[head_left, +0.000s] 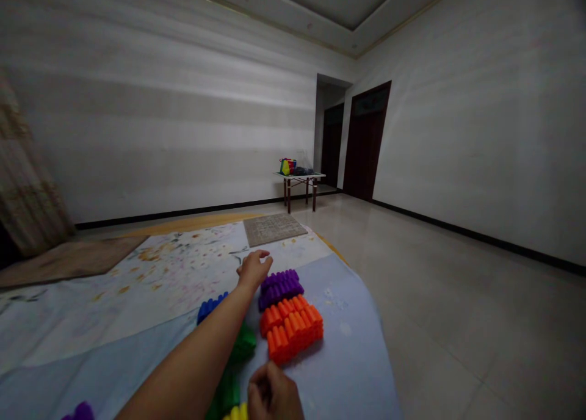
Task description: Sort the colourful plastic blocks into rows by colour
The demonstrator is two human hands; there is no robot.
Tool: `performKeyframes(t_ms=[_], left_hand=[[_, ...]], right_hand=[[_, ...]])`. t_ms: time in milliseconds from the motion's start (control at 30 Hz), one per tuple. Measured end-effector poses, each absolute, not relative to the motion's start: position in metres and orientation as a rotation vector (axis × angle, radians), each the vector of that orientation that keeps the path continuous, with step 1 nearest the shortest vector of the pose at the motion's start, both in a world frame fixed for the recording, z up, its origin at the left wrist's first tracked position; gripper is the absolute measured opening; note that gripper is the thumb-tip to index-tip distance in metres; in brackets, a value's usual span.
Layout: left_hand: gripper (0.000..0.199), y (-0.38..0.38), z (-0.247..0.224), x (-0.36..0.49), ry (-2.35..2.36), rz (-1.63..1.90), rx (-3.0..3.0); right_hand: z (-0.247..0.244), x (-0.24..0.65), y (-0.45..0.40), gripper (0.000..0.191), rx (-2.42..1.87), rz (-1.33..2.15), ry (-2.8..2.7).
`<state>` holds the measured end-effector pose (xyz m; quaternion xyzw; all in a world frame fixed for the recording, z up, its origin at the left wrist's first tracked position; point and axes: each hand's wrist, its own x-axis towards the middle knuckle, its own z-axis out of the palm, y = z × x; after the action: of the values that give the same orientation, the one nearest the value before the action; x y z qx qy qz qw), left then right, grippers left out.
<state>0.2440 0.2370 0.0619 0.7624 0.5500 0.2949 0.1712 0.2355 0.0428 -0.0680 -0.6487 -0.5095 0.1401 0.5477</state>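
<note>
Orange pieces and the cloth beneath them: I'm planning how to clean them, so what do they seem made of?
Orange pieces: probably plastic, smooth with slight sheen, judging by their even, bright colour and regular rounded ridges. Cloth: likely fabric, fairly matte, given its dull surface and printed-looking flowers; fibre unclear.

The orange pieces (295, 328) look like smooth plastic, the sheet (350, 347) matt cloth, the floor (458, 310) glossy.

Left arm (195, 353) outstretched, left hand (254, 268) ahead, right hand (280, 397) nearer, fingers (273, 377) curled
</note>
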Motion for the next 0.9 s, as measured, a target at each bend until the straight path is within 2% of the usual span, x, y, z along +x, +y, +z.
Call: performKeyframes(t_ms=[233,533,633,733,900], left_hand=[[0.037,0.199,0.058,0.127,1.522,1.088,2.128],[0.043,0.137,0.014,-0.032,1.959,1.12,1.926],[0.048,0.12,0.004,-0.049,2.051,1.006,1.944],[0.052,0.108,-0.004,-0.054,2.139,0.737,2.011],[0.048,0.106,-0.013,-0.064,2.189,0.541,2.08]], right_hand=[[-0.027,0.243,0.018,0.013,-1.451,0.563,-1.22],[-0.025,0.249,0.009,0.018,-1.405,0.662,-1.311],[-0.022,0.25,0.007,0.019,-1.408,0.647,-1.323],[-0.02,0.25,0.005,0.02,-1.407,0.629,-1.335],[-0.021,0.25,0.006,0.022,-1.423,0.621,-1.347]])
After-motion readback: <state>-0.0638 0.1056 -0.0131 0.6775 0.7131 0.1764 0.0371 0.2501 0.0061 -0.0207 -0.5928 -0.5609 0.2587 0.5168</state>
